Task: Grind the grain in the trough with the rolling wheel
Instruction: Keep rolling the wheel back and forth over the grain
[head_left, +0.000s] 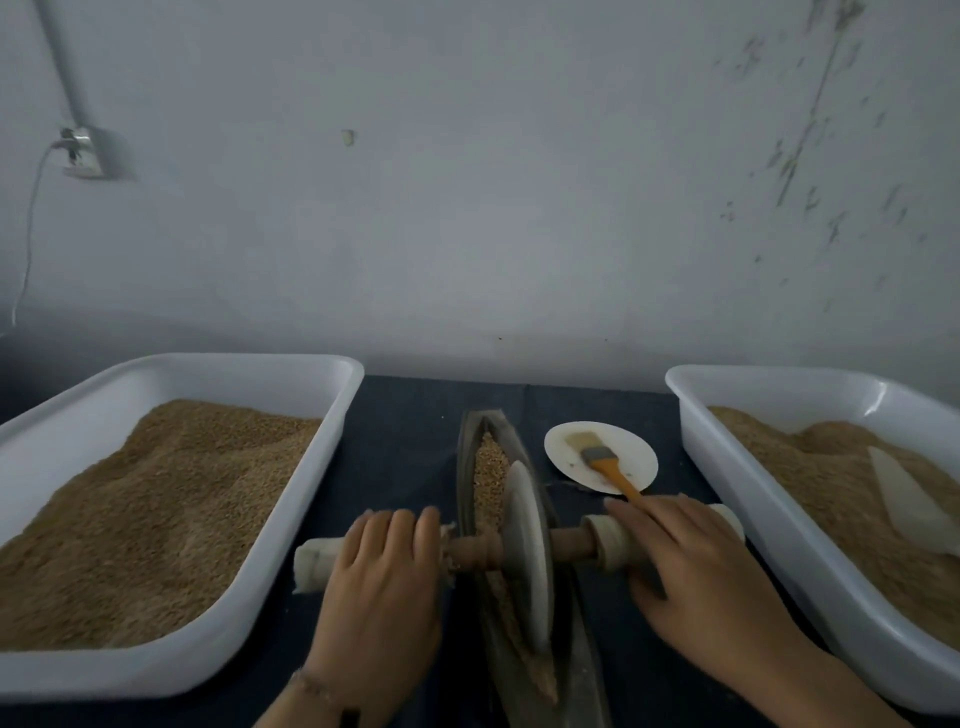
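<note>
A narrow dark boat-shaped trough (467, 467) runs away from me in the middle of the table, with grain (491, 462) lying in its far half. A grey stone wheel (527, 551) stands upright in the trough on a wooden axle (475, 553) with cloth-wrapped ends. My left hand (384, 577) lies over the left cloth-wrapped handle (317, 561), fingers straight and pointing forward. My right hand (696, 571) presses on the right handle (610, 540) with straight fingers, thumb below it.
A white tub (249, 371) of brown grain sits on the left. Another white tub (753, 382) with grain and a pale scoop (904, 493) sits on the right. A white plate (571, 467) holding an orange-handled brush (602, 460) lies behind my right hand. The wall is close behind.
</note>
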